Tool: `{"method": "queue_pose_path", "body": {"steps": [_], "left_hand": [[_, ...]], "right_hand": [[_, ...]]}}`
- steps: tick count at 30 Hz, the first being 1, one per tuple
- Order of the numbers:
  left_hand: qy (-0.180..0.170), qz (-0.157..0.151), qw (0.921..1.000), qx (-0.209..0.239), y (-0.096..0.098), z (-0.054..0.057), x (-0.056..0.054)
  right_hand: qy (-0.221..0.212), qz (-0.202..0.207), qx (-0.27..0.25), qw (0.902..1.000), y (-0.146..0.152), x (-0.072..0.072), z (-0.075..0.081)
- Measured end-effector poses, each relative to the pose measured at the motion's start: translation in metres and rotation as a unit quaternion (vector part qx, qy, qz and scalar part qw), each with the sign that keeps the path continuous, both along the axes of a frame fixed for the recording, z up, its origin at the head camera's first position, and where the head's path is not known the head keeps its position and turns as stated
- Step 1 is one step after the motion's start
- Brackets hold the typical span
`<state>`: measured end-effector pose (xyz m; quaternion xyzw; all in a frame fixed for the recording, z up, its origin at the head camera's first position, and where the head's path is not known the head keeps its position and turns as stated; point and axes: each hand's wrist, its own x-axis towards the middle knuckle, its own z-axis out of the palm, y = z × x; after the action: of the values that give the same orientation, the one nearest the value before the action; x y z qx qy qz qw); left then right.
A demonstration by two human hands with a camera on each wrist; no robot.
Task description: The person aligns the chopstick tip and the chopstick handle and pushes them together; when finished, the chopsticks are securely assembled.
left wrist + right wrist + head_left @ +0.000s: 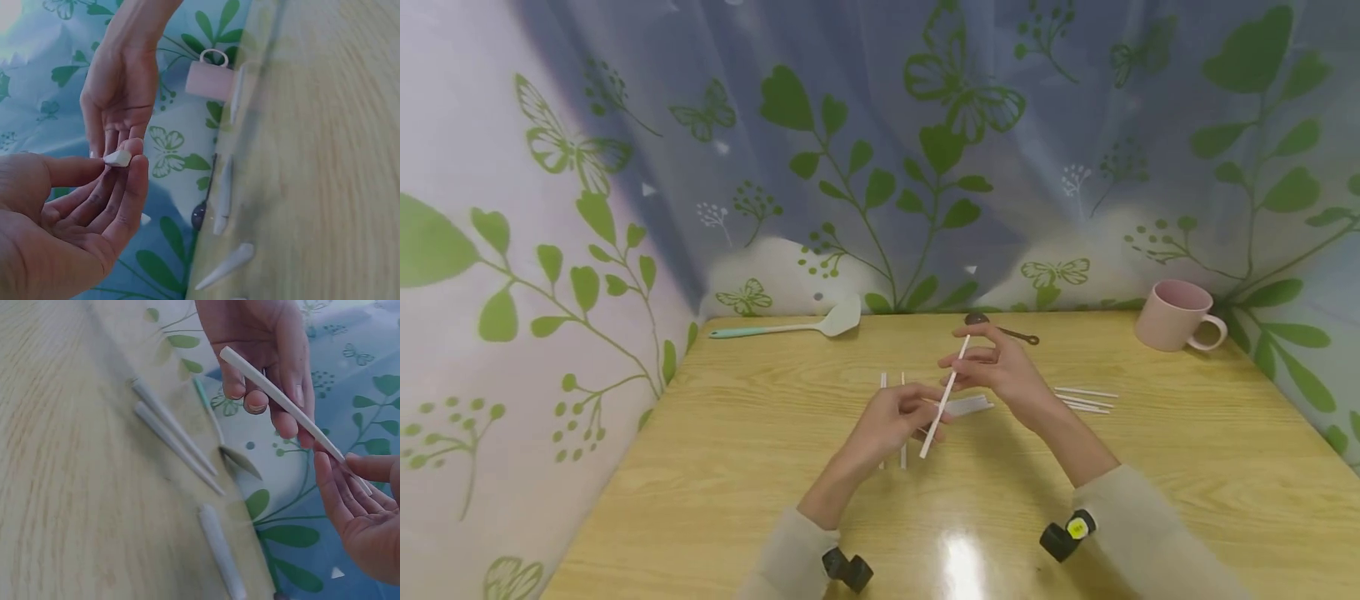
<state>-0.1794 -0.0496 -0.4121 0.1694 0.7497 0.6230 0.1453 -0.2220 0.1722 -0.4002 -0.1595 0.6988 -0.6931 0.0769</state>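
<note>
A white chopstick (954, 375) is held up slantwise above the table between both hands. My left hand (883, 427) pinches it by its lower, thicker part between thumb and fingers; the blunt end of the chopstick (229, 355) sticks out past that hand. With thumb and fingertips, my right hand (1003, 371) pinches the chopstick nearer its thin upper end. Under the hands lies a small bunch of white chopsticks (970, 406), partly hidden. Beside the left hand more chopsticks (903, 457) lie lengthwise, partly covered by that hand.
Several more white chopsticks (1086, 404) lie on the wooden table (700, 500), right of the right hand. Along the back edge are a spatula (841, 317) with a turquoise handle, a dark small spoon (1022, 336) and a pink mug (1167, 317). A patterned curtain (865, 208) hangs behind.
</note>
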Motion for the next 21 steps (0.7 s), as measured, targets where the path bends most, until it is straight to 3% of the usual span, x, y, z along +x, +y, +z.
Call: {"method": "queue_pose_path", "body": {"steps": [11,21], "left_hand": [[-0.064,0.001,0.9979,-0.002,-0.018,-0.025,0.005],[-0.056,0.024,0.9976,-0.032,-0.028,-0.028,0.003]], "right_hand": [[-0.045,0.018,0.006,0.9988,-0.034,-0.015,-0.031],[-0.076,0.001,0.036,0.9964,-0.049,-0.025,-0.044]]}}
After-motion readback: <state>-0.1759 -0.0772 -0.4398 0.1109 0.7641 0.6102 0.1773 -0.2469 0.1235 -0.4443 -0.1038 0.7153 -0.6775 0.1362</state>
